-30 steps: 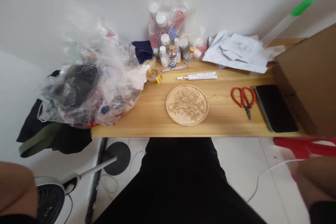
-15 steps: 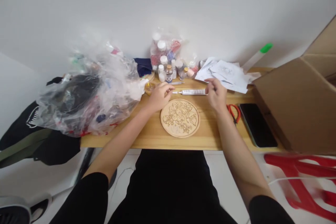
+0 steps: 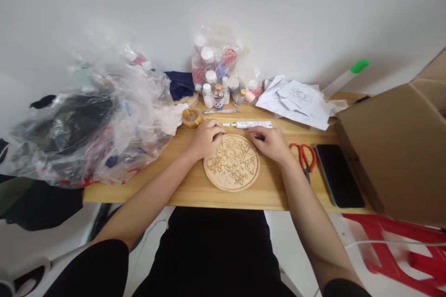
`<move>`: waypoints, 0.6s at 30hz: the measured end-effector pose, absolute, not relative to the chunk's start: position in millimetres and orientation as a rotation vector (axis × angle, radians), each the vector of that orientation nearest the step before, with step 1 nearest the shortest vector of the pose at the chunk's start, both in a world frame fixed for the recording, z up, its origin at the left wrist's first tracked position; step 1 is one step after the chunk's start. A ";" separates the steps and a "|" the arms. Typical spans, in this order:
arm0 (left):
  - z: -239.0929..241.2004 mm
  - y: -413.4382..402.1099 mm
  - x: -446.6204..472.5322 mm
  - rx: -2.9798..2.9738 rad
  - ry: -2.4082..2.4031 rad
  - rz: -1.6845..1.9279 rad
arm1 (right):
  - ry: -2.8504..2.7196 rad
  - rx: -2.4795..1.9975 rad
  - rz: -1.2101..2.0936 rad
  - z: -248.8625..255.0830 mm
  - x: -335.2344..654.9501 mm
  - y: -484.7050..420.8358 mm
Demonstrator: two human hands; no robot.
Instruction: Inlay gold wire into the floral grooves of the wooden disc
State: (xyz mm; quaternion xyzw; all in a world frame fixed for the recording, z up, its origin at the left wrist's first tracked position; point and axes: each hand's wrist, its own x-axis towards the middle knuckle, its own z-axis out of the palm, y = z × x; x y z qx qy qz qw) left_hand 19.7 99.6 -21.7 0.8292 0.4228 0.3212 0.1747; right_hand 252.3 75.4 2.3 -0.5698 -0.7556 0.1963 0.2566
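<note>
A round wooden board [image 3: 232, 184] with a carved flower pattern lies flat on the wooden table. My left hand [image 3: 208, 139] is closed at its upper left rim, fingers curled and thumb against the edge. At the upper right rim is my right hand [image 3: 270, 143], its fingers bent together and their tips by the board's edge; the palm side is hidden. Just beyond the board lies a white tube [image 3: 253, 125] with a thin nozzle pointing left, touched by neither hand as far as I can see. A small round tub [image 3: 192, 118] of golden stuff stands left of it.
Behind are small bottles [image 3: 218, 97], a pen [image 3: 221, 111] and papers [image 3: 296, 100]. Orange-handled pliers [image 3: 304, 158], a phone [image 3: 339, 175] and a cardboard box [image 3: 390, 158] are on the right. Clear plastic bags [image 3: 121, 134] fill the left.
My right hand has left the tube's right end and come left and nearer, to the board's rim. My left hand has drawn back from the nozzle to the board. The view has shifted slightly.
</note>
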 end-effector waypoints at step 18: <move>-9.5 89.2 27.5 2.505 1.274 0.590 | -1.873 -1.768 0.295 -9.0 244.9 88.0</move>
